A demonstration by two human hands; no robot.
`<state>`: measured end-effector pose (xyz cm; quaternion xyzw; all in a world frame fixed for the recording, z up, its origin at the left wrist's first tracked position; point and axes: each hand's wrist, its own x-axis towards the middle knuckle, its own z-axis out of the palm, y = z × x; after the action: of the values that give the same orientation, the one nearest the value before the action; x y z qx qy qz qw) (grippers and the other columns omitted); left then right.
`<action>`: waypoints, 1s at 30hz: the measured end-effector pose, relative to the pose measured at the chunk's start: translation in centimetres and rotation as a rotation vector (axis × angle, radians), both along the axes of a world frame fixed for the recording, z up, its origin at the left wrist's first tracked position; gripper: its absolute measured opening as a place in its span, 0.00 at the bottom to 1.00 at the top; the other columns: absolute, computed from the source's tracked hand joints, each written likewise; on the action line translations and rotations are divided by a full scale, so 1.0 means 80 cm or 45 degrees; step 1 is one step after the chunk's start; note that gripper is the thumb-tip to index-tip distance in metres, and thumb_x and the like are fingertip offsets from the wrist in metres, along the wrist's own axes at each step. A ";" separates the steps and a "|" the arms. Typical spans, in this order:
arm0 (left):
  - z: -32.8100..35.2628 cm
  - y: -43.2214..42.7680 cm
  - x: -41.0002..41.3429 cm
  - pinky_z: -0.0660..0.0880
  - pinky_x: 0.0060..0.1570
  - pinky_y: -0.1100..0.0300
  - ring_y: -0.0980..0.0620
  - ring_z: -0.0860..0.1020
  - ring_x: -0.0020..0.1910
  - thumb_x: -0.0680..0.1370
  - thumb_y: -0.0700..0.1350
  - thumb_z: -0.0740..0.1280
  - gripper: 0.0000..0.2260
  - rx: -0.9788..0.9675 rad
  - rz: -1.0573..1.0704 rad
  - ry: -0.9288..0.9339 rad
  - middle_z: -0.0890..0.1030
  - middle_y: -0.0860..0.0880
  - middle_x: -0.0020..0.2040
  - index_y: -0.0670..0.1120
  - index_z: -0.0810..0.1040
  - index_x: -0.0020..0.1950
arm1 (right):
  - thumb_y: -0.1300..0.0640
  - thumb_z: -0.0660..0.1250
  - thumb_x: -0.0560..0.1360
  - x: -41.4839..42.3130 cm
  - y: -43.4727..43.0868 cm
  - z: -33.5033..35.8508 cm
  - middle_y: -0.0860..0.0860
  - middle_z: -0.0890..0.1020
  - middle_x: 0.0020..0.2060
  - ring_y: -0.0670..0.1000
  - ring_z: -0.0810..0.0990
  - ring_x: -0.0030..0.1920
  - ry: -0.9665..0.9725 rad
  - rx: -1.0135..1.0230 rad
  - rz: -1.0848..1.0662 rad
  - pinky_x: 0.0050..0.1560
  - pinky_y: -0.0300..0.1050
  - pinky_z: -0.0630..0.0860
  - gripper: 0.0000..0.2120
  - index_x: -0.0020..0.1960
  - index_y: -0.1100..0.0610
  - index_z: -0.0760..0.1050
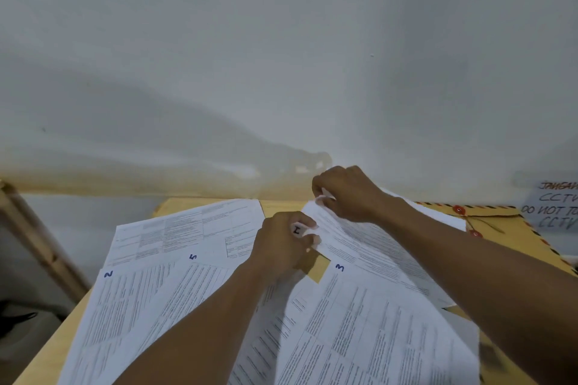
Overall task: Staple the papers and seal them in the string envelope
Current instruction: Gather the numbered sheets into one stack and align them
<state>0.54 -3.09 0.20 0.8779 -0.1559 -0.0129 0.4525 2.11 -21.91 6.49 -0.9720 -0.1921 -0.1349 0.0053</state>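
Several printed sheets lie spread over a small wooden table (53,350). Handwritten numbers mark them: sheet 2 (115,316) at the left, sheet 5 (200,284) beside it, sheet 3 (359,331) at the right. An unnumbered sheet (194,228) lies at the back. My left hand (281,247) and my right hand (347,194) both pinch the top edge of sheet 1 (359,241), lifting it slightly off the table. A brown string envelope (500,228) with red button clasps lies at the back right, partly under the sheets and my right arm. No stapler is visible.
A white wall stands right behind the table. A handwritten CCTV notice (553,206) hangs on it at the far right. A wooden frame (34,234) leans at the left, beyond the table's edge. Dark objects (15,319) sit on the floor at the lower left.
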 end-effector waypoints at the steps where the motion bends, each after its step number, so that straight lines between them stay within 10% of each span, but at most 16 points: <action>1: 0.005 -0.004 0.003 0.81 0.51 0.55 0.51 0.84 0.49 0.72 0.46 0.78 0.06 -0.071 0.025 -0.020 0.86 0.53 0.49 0.56 0.85 0.44 | 0.51 0.65 0.80 0.000 -0.002 0.012 0.49 0.82 0.50 0.54 0.76 0.57 -0.060 -0.006 0.006 0.58 0.53 0.68 0.04 0.52 0.51 0.75; 8: 0.106 -0.022 0.010 0.69 0.30 0.73 0.60 0.74 0.26 0.76 0.33 0.68 0.14 -0.393 0.202 -0.285 0.83 0.54 0.40 0.51 0.86 0.45 | 0.58 0.71 0.75 -0.019 -0.020 0.109 0.50 0.82 0.45 0.57 0.78 0.54 -0.610 -0.148 0.031 0.59 0.56 0.69 0.06 0.50 0.52 0.77; 12: 0.186 -0.009 -0.013 0.76 0.39 0.69 0.57 0.84 0.38 0.75 0.34 0.69 0.13 -0.480 0.170 -0.468 0.85 0.52 0.44 0.51 0.86 0.50 | 0.60 0.69 0.76 -0.060 -0.015 0.194 0.50 0.82 0.43 0.56 0.79 0.47 -0.807 -0.086 -0.014 0.56 0.54 0.70 0.05 0.50 0.53 0.77; 24: 0.315 0.098 -0.139 0.74 0.31 0.71 0.61 0.82 0.38 0.79 0.43 0.70 0.06 -0.479 0.223 -0.847 0.80 0.57 0.46 0.52 0.83 0.54 | 0.55 0.70 0.78 -0.203 0.075 0.284 0.46 0.83 0.42 0.51 0.84 0.42 -0.401 0.777 0.095 0.44 0.50 0.81 0.03 0.49 0.54 0.76; 30: 0.300 0.176 -0.159 0.76 0.43 0.64 0.57 0.81 0.47 0.77 0.42 0.71 0.07 -0.321 0.172 -0.735 0.84 0.56 0.48 0.53 0.85 0.51 | 0.57 0.73 0.75 -0.207 0.129 0.259 0.53 0.83 0.36 0.50 0.77 0.36 -0.105 1.011 0.195 0.41 0.48 0.76 0.05 0.47 0.57 0.78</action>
<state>-12.16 11.02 24.17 0.7908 -0.2196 0.2863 0.4945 -14.47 -11.60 27.19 -0.8710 -0.1970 -0.2367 0.3827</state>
